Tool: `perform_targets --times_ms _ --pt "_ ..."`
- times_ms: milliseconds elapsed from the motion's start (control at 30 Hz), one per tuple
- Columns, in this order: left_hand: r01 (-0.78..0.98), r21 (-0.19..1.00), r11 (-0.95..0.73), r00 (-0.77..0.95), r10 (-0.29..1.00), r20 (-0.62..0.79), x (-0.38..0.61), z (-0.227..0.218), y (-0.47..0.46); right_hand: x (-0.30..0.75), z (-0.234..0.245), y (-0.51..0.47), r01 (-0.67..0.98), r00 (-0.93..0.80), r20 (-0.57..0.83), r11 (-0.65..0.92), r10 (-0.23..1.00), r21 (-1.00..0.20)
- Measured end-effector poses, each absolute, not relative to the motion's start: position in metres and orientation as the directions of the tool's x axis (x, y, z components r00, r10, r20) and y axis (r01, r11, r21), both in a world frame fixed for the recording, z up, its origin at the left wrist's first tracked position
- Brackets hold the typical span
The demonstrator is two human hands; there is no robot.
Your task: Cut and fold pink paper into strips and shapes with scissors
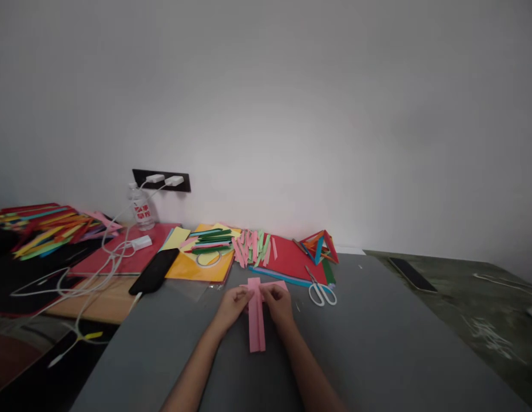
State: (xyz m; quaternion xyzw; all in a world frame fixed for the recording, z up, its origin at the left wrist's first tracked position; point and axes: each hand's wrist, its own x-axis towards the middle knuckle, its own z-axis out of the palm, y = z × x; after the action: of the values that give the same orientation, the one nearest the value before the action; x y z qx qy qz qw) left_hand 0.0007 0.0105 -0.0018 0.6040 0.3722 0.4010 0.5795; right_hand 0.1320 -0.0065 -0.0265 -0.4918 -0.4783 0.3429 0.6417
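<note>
A long pink paper strip (256, 326) lies lengthwise on the grey sheet (377, 343), crossed near its top by another pink piece (280, 284). My left hand (232, 306) pinches the strip's left edge with curled fingers. My right hand (278, 304) grips it from the right side, fingers closed. Both hands meet at the strip's upper half.
White-handled scissors (320, 290) lie just right of my hands. Behind are red paper (292, 260), cut pink and green strips (253, 247), a coloured strip pyramid (320, 246), orange paper (201, 266) with tape, a black phone (154, 271), cables, a bottle (141, 207) and a second phone (411, 273).
</note>
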Motion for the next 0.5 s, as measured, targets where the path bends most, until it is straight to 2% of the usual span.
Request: perform_targets --times_ms 300,500 --pt "-0.057 0.998 -0.016 0.334 0.942 0.034 0.000 -0.011 0.014 0.133 -0.023 -0.009 -0.010 0.227 0.226 0.235 0.947 -0.972" --pt "-0.061 0.998 0.003 0.332 0.943 0.018 0.001 -0.014 0.015 0.128 -0.022 -0.012 0.051 0.262 0.268 0.264 0.927 -0.963"
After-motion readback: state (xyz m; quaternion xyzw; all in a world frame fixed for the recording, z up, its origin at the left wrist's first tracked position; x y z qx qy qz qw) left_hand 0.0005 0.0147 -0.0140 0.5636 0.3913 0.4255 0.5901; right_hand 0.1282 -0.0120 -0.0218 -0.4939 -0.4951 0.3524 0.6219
